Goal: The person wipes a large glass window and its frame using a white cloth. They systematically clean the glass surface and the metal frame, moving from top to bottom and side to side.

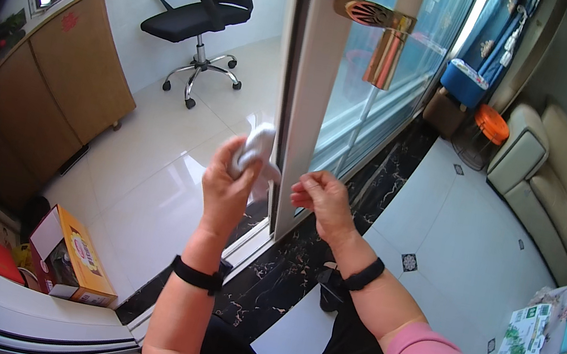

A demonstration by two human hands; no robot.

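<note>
My left hand (229, 176) grips a bunched white cloth (259, 144), whose loose end looks blurred. The cloth is beside the edge of the white-framed sliding glass door (301, 123). On the other side of that edge is my right hand (322, 201), its fingers curled in towards the thumb and nothing visible in them. Whether the right fingertips touch the frame cannot be told. Higher on the door frame sits a gold-coloured handle (375, 14) with a tube-shaped lower part.
A black office chair (210, 10) and a wooden cabinet (48, 90) stand beyond the doorway at left. An open cardboard box (86, 262) is near the threshold. Dark marble (262, 298) runs under the door track. At right are a beige sofa (564, 164) and an orange-topped stool (492, 124).
</note>
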